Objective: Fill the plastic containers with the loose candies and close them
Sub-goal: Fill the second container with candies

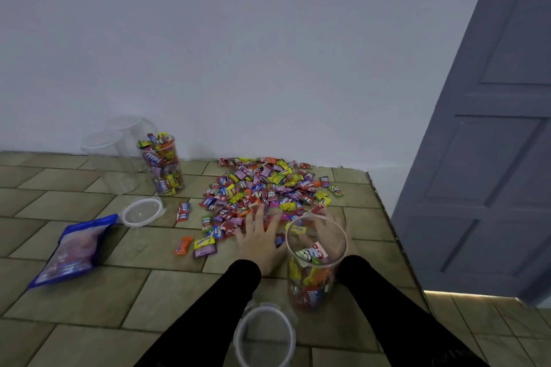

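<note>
A heap of loose wrapped candies [262,188] lies on the tiled floor near the wall. Just in front of it stands a clear plastic container [316,265], no lid on, about half full of candies. My left hand [259,237] rests with fingers spread on the heap's near edge, left of that container. Behind the container is my right hand [326,228], seen mostly through the clear wall, so its grip is unclear. A full, lidless container [162,167] stands at the back left. Clear lids lie at the bottom [264,334] and at the left [141,211].
Two empty clear containers [110,158] stand by the wall, left of the full one. A blue candy bag [71,253] lies flat at the left. A few stray candies [193,246] lie left of my left hand. A grey door [483,158] stands at the right.
</note>
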Demonstrator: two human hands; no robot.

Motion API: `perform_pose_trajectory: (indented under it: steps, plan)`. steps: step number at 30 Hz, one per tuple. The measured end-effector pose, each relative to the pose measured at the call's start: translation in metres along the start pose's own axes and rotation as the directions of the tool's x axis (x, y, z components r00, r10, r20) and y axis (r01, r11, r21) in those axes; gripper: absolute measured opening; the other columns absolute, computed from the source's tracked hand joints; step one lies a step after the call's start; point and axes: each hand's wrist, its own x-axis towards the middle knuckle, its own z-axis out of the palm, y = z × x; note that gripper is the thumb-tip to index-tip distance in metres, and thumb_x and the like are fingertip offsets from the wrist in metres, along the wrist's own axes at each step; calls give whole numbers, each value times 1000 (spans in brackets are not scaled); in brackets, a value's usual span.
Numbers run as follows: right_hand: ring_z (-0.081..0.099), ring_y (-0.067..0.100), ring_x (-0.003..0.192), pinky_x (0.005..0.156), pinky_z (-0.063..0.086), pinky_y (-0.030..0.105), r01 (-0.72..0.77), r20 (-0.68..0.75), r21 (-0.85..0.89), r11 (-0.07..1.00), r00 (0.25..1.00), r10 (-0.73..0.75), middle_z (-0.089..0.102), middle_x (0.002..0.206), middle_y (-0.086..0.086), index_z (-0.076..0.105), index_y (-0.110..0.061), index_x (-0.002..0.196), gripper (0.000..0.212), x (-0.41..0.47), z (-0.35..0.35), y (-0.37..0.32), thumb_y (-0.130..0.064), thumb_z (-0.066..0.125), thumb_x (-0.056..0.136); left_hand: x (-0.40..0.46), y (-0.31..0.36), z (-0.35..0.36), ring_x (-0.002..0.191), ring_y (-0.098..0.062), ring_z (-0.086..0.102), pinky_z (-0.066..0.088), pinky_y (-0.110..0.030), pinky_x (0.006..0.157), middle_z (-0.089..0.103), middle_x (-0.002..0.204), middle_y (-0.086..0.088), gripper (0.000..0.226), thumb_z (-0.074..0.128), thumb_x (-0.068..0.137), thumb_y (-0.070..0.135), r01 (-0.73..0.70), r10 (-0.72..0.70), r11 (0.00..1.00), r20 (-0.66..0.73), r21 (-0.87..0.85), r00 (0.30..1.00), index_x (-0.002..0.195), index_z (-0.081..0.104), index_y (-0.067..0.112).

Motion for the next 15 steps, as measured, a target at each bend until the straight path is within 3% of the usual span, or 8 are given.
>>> perform_pose_trajectory:
  steps: [1,2,4,6,7,10,12,15]
  plan:
    - [46,32,115,100,26,39,-1,-84,53,999,996,5,44,116,-21,48,-17,122,69,6,9,4,-68,27,80,2,0,1,148,-33,-5,6,-60,114,-12,162,-3,72,33,93,66,-4,4,1000,15,8,1000,153,4,37]
    - [49,33,116,104,26,41,14,-27,37,999,1000,-13,44,113,-27,48,-17,121,73,8,8,3,-74,20,84,4,1,2,148,-33,-6,4,-60,114,-13,162,-3,73,32,93,66,-10,10,1000,26,11,1000,153,4,37]
    - [53,30,114,97,39,62,-39,101,-40,998,994,43,50,119,-8,48,-30,115,60,-1,-8,-12,-69,8,91,10,1,6,148,-33,-6,3,-59,114,-14,161,-3,74,31,92,68,-28,27,1000,41,8,999,153,5,37]
    - [55,29,119,82,45,68,-27,78,-111,994,996,35,57,124,6,51,-37,113,49,-1,-16,-18,-68,22,88,16,0,9,148,-33,-4,2,-58,115,-13,162,-3,72,29,92,68,-52,51,999,47,18,998,153,7,37]
    - [47,30,129,90,39,71,-11,134,-97,995,991,24,52,134,8,52,-37,120,54,1,-22,-24,-68,25,85,19,-1,11,148,-34,-3,2,-57,115,-10,162,-3,70,28,93,67,-60,59,998,48,21,997,153,8,38]
    - [6,25,148,113,12,61,21,126,10,1000,992,-22,16,157,0,33,-37,142,61,14,-19,-24,-68,25,90,27,-2,15,145,-33,6,7,-54,114,5,160,-4,64,25,94,65,-59,59,998,26,-7,998,151,15,37]
    - [7,26,147,114,13,58,17,125,10,1000,992,-18,14,158,-1,29,-35,145,57,24,-17,-23,-62,32,94,33,-3,17,140,-31,16,15,-50,112,17,155,-5,60,28,95,63,-51,50,999,-24,-3,998,148,23,36]
    - [24,25,139,111,25,49,13,102,-37,999,995,-10,26,151,0,33,-34,143,53,34,-13,-26,-58,33,96,45,-5,18,132,-27,26,24,-43,105,27,147,-6,57,33,95,62,-57,56,998,-59,-19,997,143,30,34]
